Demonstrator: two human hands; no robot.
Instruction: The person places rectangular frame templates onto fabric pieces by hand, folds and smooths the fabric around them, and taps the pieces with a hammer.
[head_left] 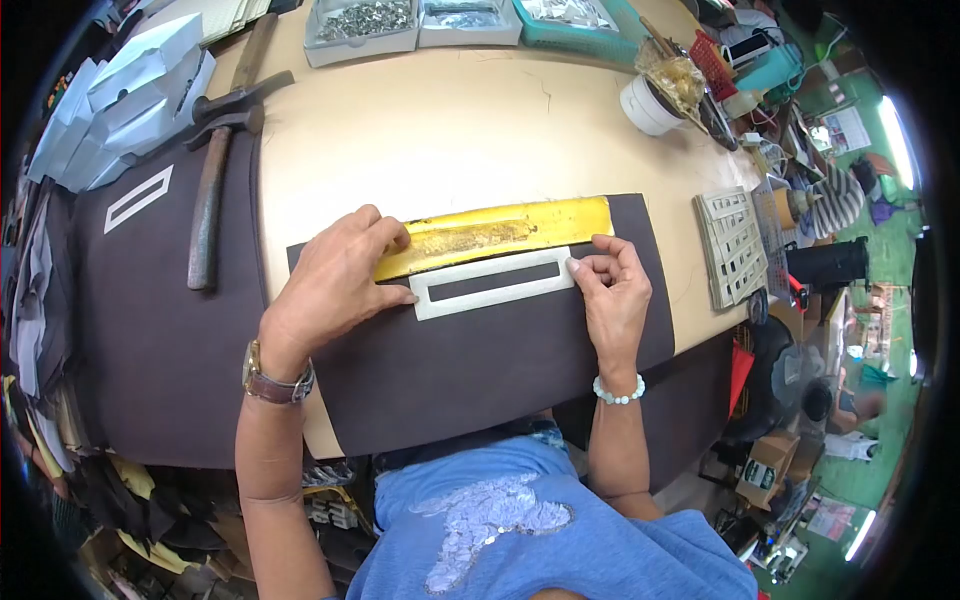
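Note:
A white rectangular frame point(495, 297) with a long slot lies on a dark fabric panel point(480, 365). Along its upper edge runs a worn yellow strip point(510, 225), like a straightedge. My left hand point(335, 265) curls its fingers over the strip's left end, and its thumb touches the frame's left end. At the opposite end, my right hand point(614, 300) has its thumb on the frame's right end, with the bent fingers close to the strip's lower edge. What lies under the fingertips is hidden.
Two hammers point(208, 200) lie at left, near a second white frame point(138, 200) on dark fabric. Blue-white boxes point(150, 100) stand beyond them. Trays of metal parts point(362, 22) line the back. A white tub point(650, 105) and a slotted cream board point(732, 248) are at right.

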